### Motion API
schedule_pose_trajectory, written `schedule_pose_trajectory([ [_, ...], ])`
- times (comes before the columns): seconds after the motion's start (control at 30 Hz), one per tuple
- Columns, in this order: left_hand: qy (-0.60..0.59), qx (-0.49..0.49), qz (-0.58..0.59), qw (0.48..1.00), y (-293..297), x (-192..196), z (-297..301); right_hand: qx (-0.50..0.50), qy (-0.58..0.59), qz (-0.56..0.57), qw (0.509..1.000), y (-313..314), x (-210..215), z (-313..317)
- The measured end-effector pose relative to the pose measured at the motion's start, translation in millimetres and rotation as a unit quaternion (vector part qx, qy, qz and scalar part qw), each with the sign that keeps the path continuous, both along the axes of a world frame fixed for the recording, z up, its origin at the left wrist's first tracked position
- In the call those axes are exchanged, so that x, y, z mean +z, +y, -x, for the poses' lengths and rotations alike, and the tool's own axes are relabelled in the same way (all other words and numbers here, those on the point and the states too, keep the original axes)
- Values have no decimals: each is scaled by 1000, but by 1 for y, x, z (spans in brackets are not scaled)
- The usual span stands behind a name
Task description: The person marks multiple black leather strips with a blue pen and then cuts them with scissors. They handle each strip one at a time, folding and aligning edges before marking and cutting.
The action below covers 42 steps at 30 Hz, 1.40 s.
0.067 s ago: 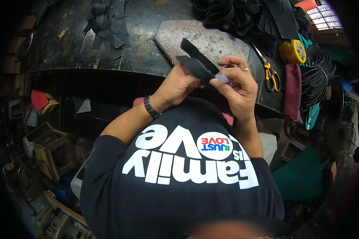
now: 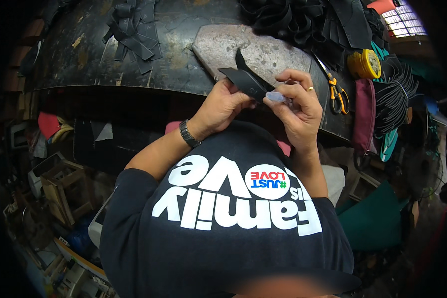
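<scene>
A black strap piece [image 2: 246, 83], folded over with its two ends spread apart, is pinched in my left hand [image 2: 222, 108] above the table's near edge. Faint pale marks show on its face. My right hand [image 2: 301, 111] is closed around a small whitish translucent object [image 2: 277, 97], held between thumb and forefinger. Its tip meets the right end of the strap; what kind of tool it is cannot be made out.
Beneath the strap lies a grey stone slab [image 2: 218, 42] on the dark worn table [image 2: 179, 74]. Black strips [image 2: 134, 35] sit left, more black straps [image 2: 303, 25] at the back. Orange-handled scissors [image 2: 338, 97], a yellow tub [image 2: 365, 63] and a maroon pouch [image 2: 364, 109] are right.
The strap's far upright end has swung slightly to the right. My right hand has shifted a little, showing more of the translucent object; my left hand stays put.
</scene>
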<state>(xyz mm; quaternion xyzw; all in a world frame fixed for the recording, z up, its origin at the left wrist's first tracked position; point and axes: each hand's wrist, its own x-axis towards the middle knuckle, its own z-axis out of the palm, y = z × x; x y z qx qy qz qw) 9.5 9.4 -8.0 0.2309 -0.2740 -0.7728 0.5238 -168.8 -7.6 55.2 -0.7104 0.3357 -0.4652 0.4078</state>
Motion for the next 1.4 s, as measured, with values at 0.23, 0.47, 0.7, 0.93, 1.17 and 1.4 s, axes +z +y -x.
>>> schedule_pose_trajectory([
  [0.23, 3, 3, 25, 1000, 2, -1, 8, 2, 33, 41, 999, 11, -9, 5],
  [0.47, -225, 10, 131, 966, 2, 14, 0, 14, 35, 71, 997, 12, -11, 5],
  [0.7, -172, 30, 122, 977, 8, 9, 4, -24, 54, 78, 995, 17, -9, 8],
  [0.93, -171, 47, 240, 954, 5, 4, 0, -27, 17, 99, 995, 23, -8, 7],
  [1.17, -187, 62, 343, 918, 0, 2, -2, -14, 26, 168, 985, 26, -9, 6],
  [1.4, -209, 59, 346, 913, 1, 3, -3, -20, 59, 186, 981, 27, -9, 6],
])
